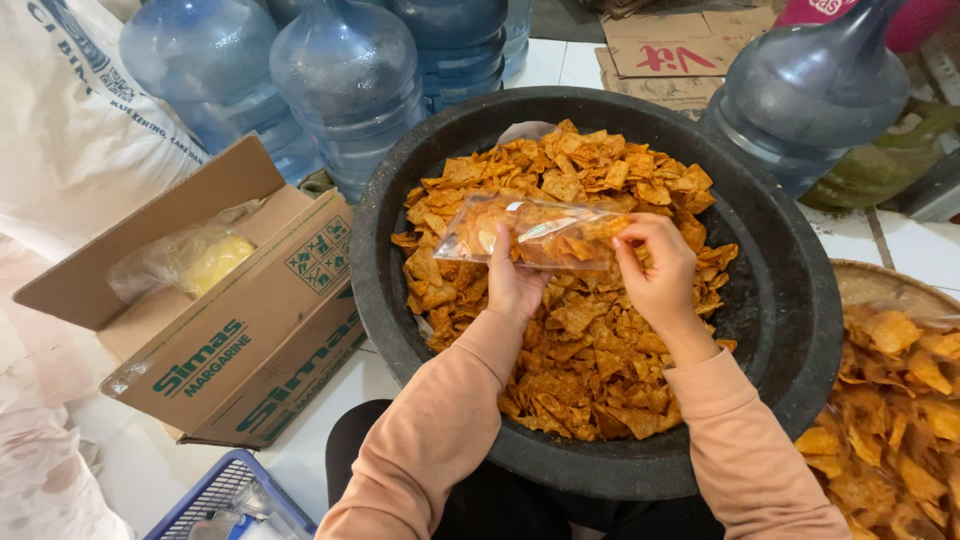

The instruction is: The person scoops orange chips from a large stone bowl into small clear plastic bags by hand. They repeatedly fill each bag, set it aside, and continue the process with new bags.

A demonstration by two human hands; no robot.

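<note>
**Bag of chips held over the black basin**

I hold a small clear plastic bag (535, 233) with both hands above the far half of the big black basin (790, 300). The bag lies on its side, partly filled with orange chips. My left hand (512, 285) grips its lower edge from beneath, fingers closed on the plastic. My right hand (657, 272) pinches the bag's right end, thumb and fingertips shut on it. Under the bag, the loose heap of chips (585, 360) fills the middle of the basin and reaches toward its near rim. Beyond the basin's left edge sits an open cardboard box (250, 330) with a crumpled plastic bag of something yellow (195, 262) inside. Large blue water jugs (345, 85) stand past the far rim. Off the right edge, a woven tray (880, 285) carries more chips.
</note>
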